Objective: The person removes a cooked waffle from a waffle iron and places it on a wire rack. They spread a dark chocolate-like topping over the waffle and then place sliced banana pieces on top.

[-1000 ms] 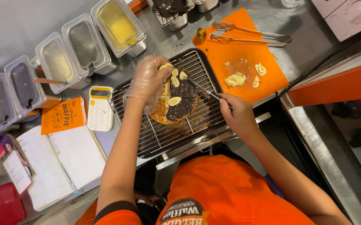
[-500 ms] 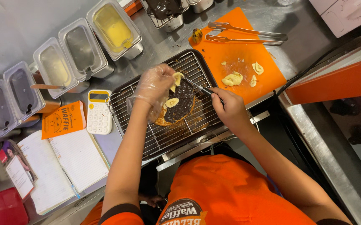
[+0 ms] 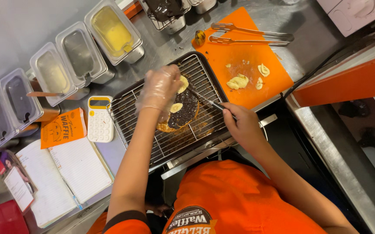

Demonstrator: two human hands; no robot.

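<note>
Hovering over the waffle [image 3: 183, 113] on the wire rack [image 3: 153, 138], we are cupping our gloved left hand [image 3: 160, 89] loosely while our right hand [image 3: 239, 123] is gripping a knife [image 3: 205, 99].

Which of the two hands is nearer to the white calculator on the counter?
The left. The gloved left hand is over the waffle on the wire rack, just right of the calculator. The right hand, holding a knife, is beyond the rack's far side.

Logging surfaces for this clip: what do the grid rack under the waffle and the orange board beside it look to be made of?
The grid rack looks like thin bare metal wire, glinting. The orange board seems matte plastic, judging by its flat, even colour.
</note>
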